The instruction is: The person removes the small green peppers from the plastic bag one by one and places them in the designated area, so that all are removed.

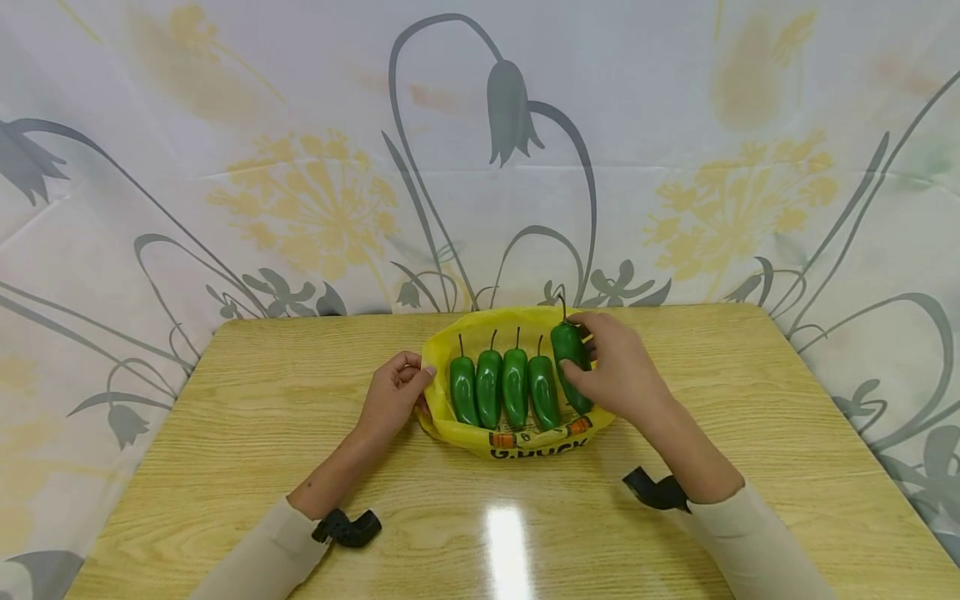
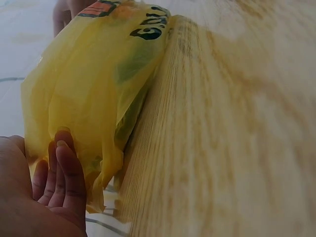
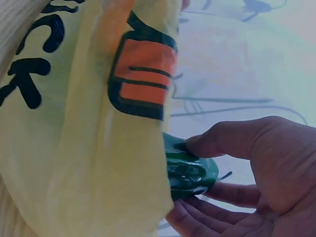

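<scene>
A yellow plastic bag (image 1: 459,437) with dark lettering lies with its mouth spread wide. Inside it, several glossy green chili peppers (image 1: 489,390) stand in a row, stems pointing to the back. My left hand (image 1: 392,396) pinches the bag's left rim between thumb and fingers; in the left wrist view its fingertips (image 2: 69,148) lie against the thin plastic. At the bag's right end, my right hand (image 1: 624,367) grips another green chili pepper (image 1: 572,360) around its upper part. The right wrist view shows this pepper's stem end (image 3: 190,173) between thumb and fingers, its lower part hidden behind the bag wall.
A wood-grain table (image 1: 277,400) carries the bag near its back edge. Behind it hangs a pale cloth (image 1: 480,208) printed with grey and yellow flowers. Dark wrist mounts (image 1: 348,528) sit at both sleeves.
</scene>
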A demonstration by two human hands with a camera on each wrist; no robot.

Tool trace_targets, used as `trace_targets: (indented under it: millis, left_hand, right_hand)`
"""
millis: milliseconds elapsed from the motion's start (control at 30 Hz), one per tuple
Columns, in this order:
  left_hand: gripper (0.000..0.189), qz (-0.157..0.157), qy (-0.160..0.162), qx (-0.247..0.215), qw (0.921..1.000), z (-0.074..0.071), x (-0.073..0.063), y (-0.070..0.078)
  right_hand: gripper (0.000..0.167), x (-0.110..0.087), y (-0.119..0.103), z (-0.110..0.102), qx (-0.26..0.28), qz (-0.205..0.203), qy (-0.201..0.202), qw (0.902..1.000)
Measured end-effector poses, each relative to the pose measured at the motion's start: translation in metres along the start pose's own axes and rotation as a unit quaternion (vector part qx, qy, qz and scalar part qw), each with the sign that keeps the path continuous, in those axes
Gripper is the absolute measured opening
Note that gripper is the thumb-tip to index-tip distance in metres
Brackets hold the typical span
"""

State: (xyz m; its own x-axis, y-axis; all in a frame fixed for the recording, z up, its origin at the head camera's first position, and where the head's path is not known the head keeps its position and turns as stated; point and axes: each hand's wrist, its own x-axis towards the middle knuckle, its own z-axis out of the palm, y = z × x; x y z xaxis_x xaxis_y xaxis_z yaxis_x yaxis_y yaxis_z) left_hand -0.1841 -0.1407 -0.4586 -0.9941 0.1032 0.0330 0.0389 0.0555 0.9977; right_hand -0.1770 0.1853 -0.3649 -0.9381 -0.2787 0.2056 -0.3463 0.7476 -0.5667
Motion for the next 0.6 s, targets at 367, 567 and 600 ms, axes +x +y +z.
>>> trace_targets:
  millis: [367, 567, 600]
  left_hand:
    - [0.013, 0.0, 0.002, -0.005, 1.0, 0.001, 0.0, 0.0]
    - [0.013, 0.005, 0.004, -0.007, 1.0, 0.001, 0.0, -0.001]
    - [0.013, 0.005, 0.004, -0.006, 1.0, 0.001, 0.001, -0.002]
  right_hand:
    - [0.059, -0.005, -0.002, -0.019, 0.028, -0.002, 0.028, 0.9992]
    - [0.059, -0.007, -0.001, -0.03, 0.024, 0.007, 0.041, 0.9988]
    - [0.06, -0.008, 0.0, -0.032, 0.024, 0.008, 0.043, 0.9988]
